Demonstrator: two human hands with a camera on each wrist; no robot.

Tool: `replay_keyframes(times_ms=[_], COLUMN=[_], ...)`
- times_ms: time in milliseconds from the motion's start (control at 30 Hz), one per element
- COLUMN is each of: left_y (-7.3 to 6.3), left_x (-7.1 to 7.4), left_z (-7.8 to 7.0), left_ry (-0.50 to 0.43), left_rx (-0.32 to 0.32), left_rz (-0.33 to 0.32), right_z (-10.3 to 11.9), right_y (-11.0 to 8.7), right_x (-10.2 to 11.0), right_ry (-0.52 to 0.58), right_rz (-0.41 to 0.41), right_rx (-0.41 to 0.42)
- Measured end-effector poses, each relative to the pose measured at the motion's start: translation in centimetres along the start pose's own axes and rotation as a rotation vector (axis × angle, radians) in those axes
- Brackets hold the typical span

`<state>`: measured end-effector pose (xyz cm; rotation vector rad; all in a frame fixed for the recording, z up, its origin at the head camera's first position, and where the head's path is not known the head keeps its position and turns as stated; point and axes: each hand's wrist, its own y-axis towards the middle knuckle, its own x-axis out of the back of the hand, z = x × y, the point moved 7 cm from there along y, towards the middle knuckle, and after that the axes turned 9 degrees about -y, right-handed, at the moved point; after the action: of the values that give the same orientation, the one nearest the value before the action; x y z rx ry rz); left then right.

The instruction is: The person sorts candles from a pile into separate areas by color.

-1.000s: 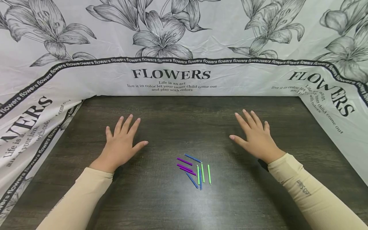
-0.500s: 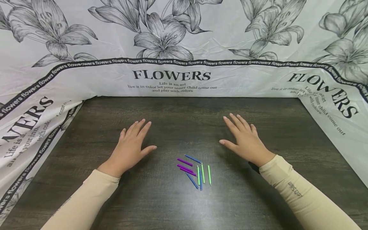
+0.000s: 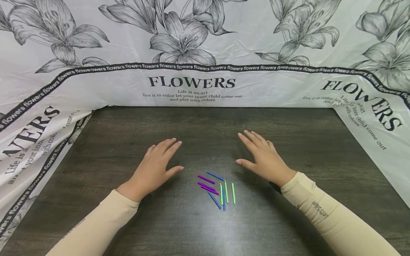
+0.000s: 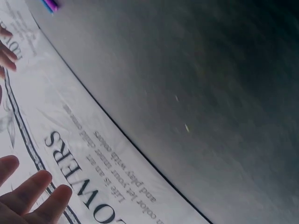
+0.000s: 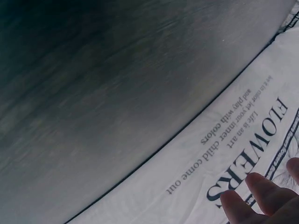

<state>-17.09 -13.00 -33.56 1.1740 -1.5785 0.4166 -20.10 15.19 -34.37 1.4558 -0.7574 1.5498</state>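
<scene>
Several thin, short sticks, perhaps small candles, lie loosely grouped on the dark table in the head view. Purple sticks (image 3: 206,179) are on the left of the group, a blue stick (image 3: 215,175) lies at its far side, and a green stick (image 3: 233,193) is at its right. My left hand (image 3: 150,169) is left of the group, fingers spread and holding nothing. To the right, my right hand (image 3: 266,158) is likewise spread, with nothing in it. Neither hand touches a stick. The left wrist view catches a purple stick (image 4: 54,4) at its top edge.
A dark wood-grain table (image 3: 205,131) spreads beneath both hands. White cloth (image 3: 272,87) printed with flowers and lettering rises behind the table and along both sides. Beige sleeves (image 3: 99,220) cover both forearms.
Both hands have moved inward toward each other and slightly nearer to the person, closing in on the sticks. The sticks lie as before.
</scene>
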Motion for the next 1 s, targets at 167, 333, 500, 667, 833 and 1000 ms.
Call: replay_keyframes(times_ms=[167, 333, 500, 667, 833, 1000], left_y=[0.0, -0.2, -0.6, -0.9, -1.0, -1.0], left_x=[-0.4, -0.9, -1.8, -3.0, -3.9, -4.7], left_z=[-1.5, -3.1, -4.6, -5.9, -6.8, -7.4], left_ry=[-0.037, -0.111, -0.203, -0.273, -0.351, -0.387], left_rx=[-0.076, -0.104, -0.132, -0.149, -0.151, -0.143], left_rz=[-0.013, 0.016, 0.067, 0.14, 0.208, 0.278], right_z=[0.7, 1.1, 1.5, 2.0, 2.5, 3.0], right_y=[0.3, 0.7, 1.0, 1.2, 1.4, 1.5], right_x=[-0.1, 0.0, 0.0, -0.2, -0.6, -1.1], right_ry=[0.016, 0.042, 0.107, 0.165, 0.217, 0.279], right_rz=[-0.005, -0.024, -0.028, -0.002, 0.034, 0.065], right_rx=[0.025, 0.044, 0.05, 0.044, 0.023, 0.018])
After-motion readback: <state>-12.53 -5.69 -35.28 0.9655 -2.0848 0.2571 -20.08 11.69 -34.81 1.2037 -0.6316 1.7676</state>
